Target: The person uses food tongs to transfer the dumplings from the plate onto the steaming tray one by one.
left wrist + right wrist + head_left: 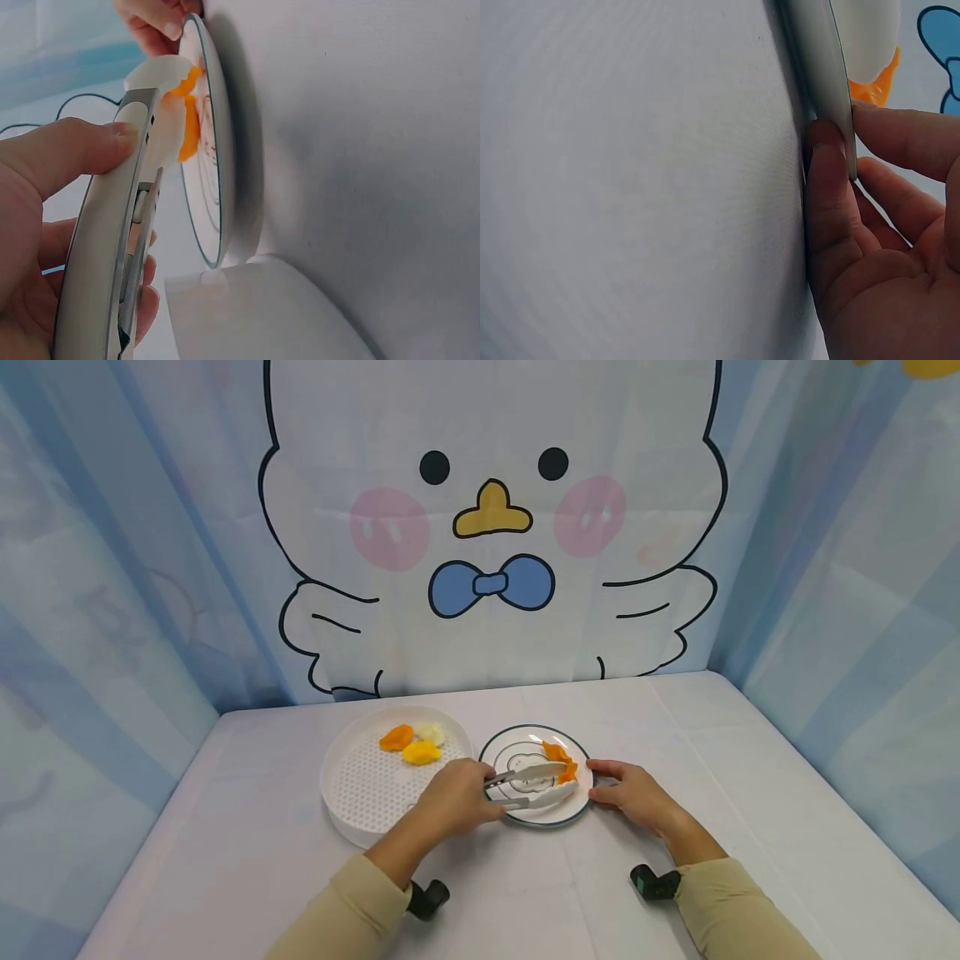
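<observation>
My left hand (453, 797) grips a pair of tongs (105, 225) with pale handles and white tips. The tong tips are spread over the right half of a white plate (498, 748) with a dark rim and line drawing. Crinkled orange pieces (555, 752) are at the tips; in the left wrist view they show beside the white tips (166, 131), close over the plate. At the plate's right edge, my right hand (637, 795) pinches the rim, with fingers above and below it in the right wrist view. Some of the orange is hidden behind the tongs.
Left of the plate stands a round white tray (360, 785) with a perforated base. In it lie an orange piece (396, 737), a yellow piece (422, 752) and a pale piece (431, 732). A printed curtain (487, 643) hangs behind the white-covered table (247, 827).
</observation>
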Action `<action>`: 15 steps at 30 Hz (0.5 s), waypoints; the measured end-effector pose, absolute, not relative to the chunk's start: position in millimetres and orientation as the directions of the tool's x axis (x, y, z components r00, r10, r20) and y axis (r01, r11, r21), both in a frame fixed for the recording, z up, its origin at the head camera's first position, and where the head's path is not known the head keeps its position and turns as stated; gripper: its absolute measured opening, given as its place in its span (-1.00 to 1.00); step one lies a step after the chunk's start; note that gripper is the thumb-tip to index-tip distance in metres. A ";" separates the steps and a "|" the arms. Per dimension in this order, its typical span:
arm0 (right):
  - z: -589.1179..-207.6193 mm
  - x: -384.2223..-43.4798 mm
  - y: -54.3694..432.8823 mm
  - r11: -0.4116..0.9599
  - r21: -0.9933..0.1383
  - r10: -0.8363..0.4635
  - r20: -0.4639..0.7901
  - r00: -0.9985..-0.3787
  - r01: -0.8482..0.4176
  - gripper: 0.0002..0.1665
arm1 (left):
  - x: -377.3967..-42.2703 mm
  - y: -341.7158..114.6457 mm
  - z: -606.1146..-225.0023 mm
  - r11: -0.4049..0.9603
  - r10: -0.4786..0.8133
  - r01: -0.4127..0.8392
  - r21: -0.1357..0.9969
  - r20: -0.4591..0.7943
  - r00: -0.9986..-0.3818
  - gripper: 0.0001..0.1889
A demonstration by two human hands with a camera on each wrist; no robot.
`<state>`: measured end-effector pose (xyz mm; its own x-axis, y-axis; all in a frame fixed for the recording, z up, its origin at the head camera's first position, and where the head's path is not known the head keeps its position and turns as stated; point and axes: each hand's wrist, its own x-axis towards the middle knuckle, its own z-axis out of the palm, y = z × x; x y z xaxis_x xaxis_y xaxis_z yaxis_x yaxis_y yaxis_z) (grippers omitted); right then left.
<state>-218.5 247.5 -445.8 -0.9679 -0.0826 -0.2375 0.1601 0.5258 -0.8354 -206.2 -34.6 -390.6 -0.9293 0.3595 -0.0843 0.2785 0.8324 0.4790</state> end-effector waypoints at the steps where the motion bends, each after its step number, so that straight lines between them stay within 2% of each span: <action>1: -445.7 -218.7 247.6 0.526 -0.835 -0.081 -0.239 -0.968 0.162 -0.30 | -205.9 -35.8 -389.3 0.833 0.357 0.276 0.480 -0.084 -0.930 -0.50; 15: -447.7 -219.7 247.4 0.543 -0.823 -0.064 -0.242 -0.968 0.170 -0.30 | -199.9 -82.3 -371.8 0.787 0.339 0.270 0.554 -0.023 -0.941 -0.49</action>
